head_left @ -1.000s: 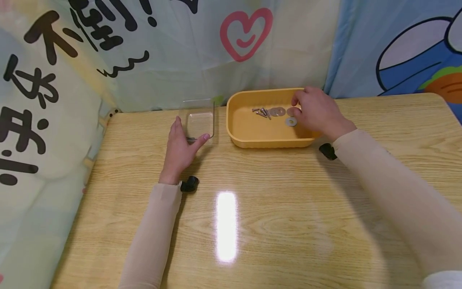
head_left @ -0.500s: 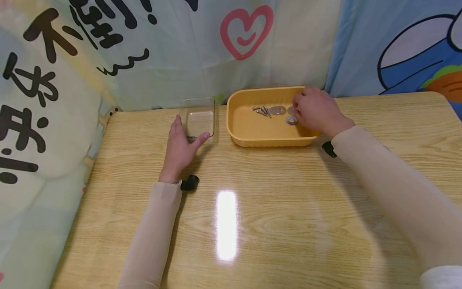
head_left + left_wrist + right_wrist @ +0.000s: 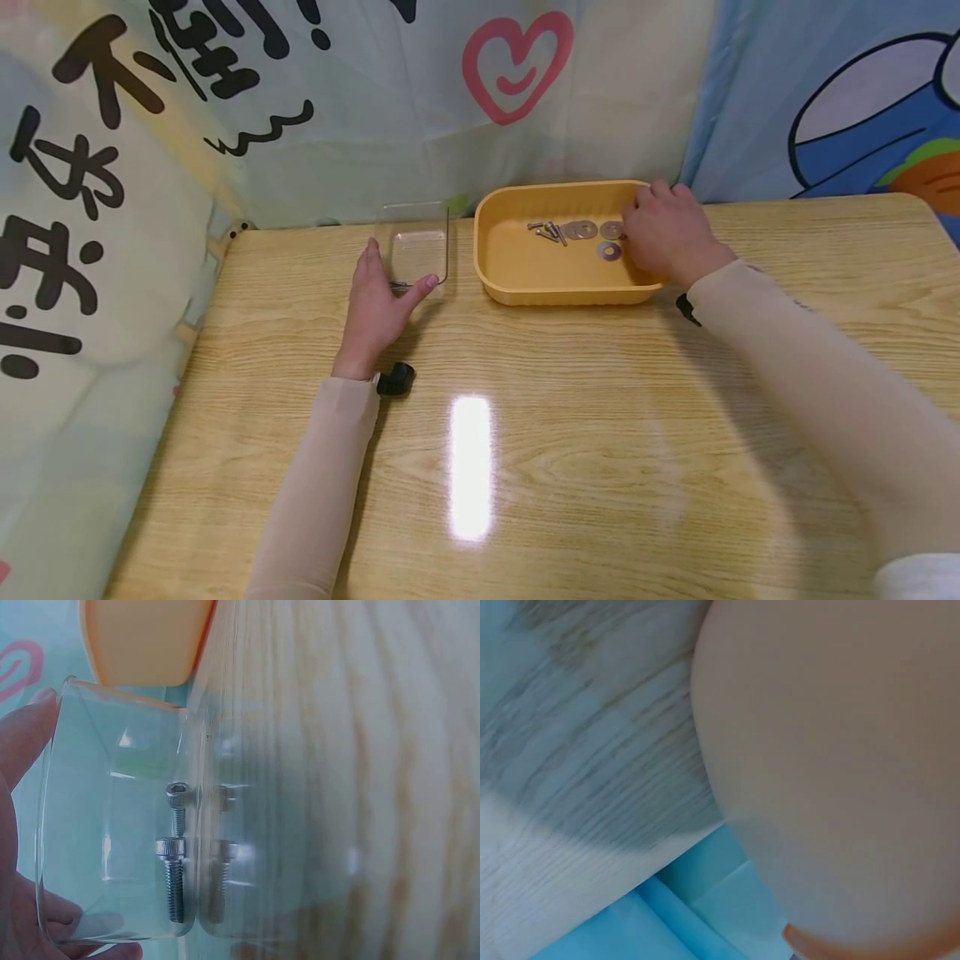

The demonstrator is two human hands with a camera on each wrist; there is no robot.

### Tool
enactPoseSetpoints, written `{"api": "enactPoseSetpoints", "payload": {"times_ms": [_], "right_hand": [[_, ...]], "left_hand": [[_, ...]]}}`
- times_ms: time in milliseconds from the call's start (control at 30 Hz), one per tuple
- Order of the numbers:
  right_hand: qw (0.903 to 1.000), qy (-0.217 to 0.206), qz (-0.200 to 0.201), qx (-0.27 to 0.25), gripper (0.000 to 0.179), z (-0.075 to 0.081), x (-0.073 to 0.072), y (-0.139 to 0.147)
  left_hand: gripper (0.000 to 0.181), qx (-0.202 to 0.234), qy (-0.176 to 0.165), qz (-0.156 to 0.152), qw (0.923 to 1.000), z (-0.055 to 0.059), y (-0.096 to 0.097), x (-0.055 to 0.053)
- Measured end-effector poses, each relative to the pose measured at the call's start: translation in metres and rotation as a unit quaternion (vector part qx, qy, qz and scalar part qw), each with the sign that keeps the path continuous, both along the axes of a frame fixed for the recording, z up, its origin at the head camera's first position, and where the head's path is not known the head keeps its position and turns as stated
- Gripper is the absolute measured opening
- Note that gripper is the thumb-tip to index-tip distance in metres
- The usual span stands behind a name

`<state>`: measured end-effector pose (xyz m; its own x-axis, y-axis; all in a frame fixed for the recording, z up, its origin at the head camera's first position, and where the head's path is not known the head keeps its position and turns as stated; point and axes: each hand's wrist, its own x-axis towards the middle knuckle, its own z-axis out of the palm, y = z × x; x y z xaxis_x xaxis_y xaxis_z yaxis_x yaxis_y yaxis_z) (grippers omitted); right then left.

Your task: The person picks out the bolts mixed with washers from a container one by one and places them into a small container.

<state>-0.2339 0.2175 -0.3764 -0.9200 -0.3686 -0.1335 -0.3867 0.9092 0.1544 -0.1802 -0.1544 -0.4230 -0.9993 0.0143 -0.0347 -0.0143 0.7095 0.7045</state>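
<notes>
"Holding anything, the left hand point(image 3: 372, 315)?"

"Yes, the box point(image 3: 416, 245). Thumb and fingers bracket it from the near side, and it stands upright on the table point(image 3: 555, 433), just left of the tray point(image 3: 566, 296)."

"And the right hand point(image 3: 672, 235)?"

"Down inside the right end of the tray. The fingertips are hidden, so I can't tell whether they pinch something or sit loose. Washers point(image 3: 581, 230) lie near it, and the tray screws point(image 3: 555, 232) lie in a little heap beyond them, farther left."

"Which step would you call that?"

"My guess is picking out one small part while the box is steadied. Screws show in both containers, washers only in the tray, so I'd judge it a sorting job partly done."

"So the next move calls for what?"

"A sure pinch, I'd say, then a lift clear of the tray's wall. A flat washer could be awkward to get a fingertip under."

"Does any view add something?"

"The left wrist one does. Through the clear wall it shows two box screws point(image 3: 173, 879) lying on the floor, one with its socket visible. From the head they're a sliver of metal by the thumb. Only the head view shows the tray's contents. The right wrist gets a big blurred shape, bare table and blue cloth point(image 3: 697, 904), but no grip."
</notes>
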Motion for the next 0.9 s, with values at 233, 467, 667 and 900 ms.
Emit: {"api": "enactPoseSetpoints", "payload": {"times_ms": [233,467,667,900], "right_hand": [[0.9996,0.014,0.008,0.023,0.029,-0.0053,0.0023,-0.002],[0.9988,0.015,0.01,0.045,0.028,-0.0058,0.0031,-0.004],[0.9978,0.021,0.015,0.061,0.021,-0.0061,0.0038,-0.0048],[0.9959,0.013,0.012,0.089,0.018,-0.0072,0.0023,-0.0063]], "left_hand": [[0.113,-0.001,-0.001,0.0,1.0,0.0009,-0.0003,-0.0009],[0.113,-0.001,-0.002,0.0,1.0,0.0004,-0.0005,0.0001],[0.114,-0.004,-0.005,0.002,1.0,-0.0007,-0.0007,-0.0008],[0.114,-0.005,-0.004,0.002,1.0,-0.0015,-0.001,-0.0013]]}}
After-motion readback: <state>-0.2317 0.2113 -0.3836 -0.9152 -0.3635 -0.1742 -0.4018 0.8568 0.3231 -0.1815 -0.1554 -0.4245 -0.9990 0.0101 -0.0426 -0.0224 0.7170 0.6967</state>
